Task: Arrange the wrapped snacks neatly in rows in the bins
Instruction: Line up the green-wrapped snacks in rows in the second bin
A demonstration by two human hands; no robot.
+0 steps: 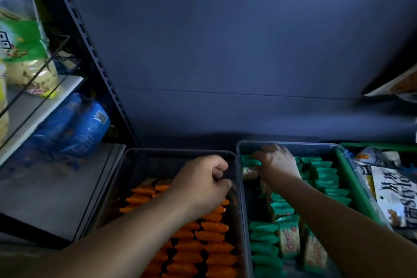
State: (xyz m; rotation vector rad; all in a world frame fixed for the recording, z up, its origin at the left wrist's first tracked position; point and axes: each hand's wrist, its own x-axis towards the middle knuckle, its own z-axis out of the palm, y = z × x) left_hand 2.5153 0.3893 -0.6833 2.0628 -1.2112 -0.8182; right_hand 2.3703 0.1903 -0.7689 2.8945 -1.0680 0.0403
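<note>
Two bins. Left bin (180,150): orange snacks (212,236) in rows; left hand (203,178) curled, hold unclear. Right bin (304,144): green snacks (327,178); right hand (277,162) likewise unclear. Likely light, slippery, crushable; pinch long edges.

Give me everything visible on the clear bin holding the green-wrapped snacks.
The clear bin is see-through plastic, rectangular, round-cornered, beside the orange-snack bin on its left. Green-wrapped snacks line its right side and near-left corner; some lie face up, and a gap shows mid-left. The right hand reaches into its far-left corner; its grip is unclear.
</note>
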